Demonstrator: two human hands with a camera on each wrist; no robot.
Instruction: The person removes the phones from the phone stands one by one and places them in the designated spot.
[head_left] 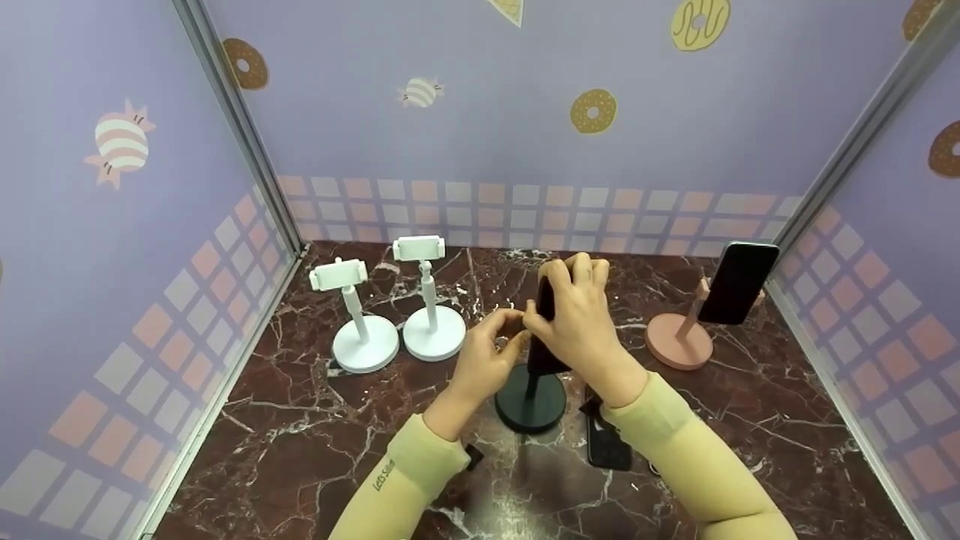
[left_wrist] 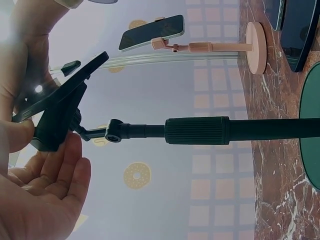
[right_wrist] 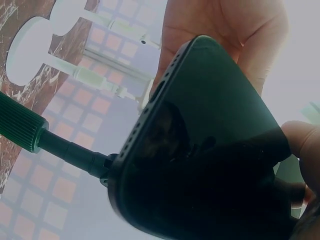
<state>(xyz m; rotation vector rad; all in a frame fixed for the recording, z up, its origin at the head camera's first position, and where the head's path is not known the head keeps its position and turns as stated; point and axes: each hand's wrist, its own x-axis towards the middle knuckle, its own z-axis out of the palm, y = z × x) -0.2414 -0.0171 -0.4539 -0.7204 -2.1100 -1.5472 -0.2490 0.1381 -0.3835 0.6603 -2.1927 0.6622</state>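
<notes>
A black phone stand with a round base stands upright before me, with a dark smartphone at its top. My right hand grips this phone along its upper part and right edge, fingers over the top. To its left, my left hand holds the stand's black clamp, thumb on one side and curled fingers behind it. The phone is tilted and lies against the clamp. Below the clamp run a thin jointed neck and a ribbed collar.
Two white phone stands stand to the left, their holders without phones. On the right, a pink stand carries a phone. Another phone lies by my right forearm, and a small black piece by my left sleeve. Patterned walls enclose the marbled table.
</notes>
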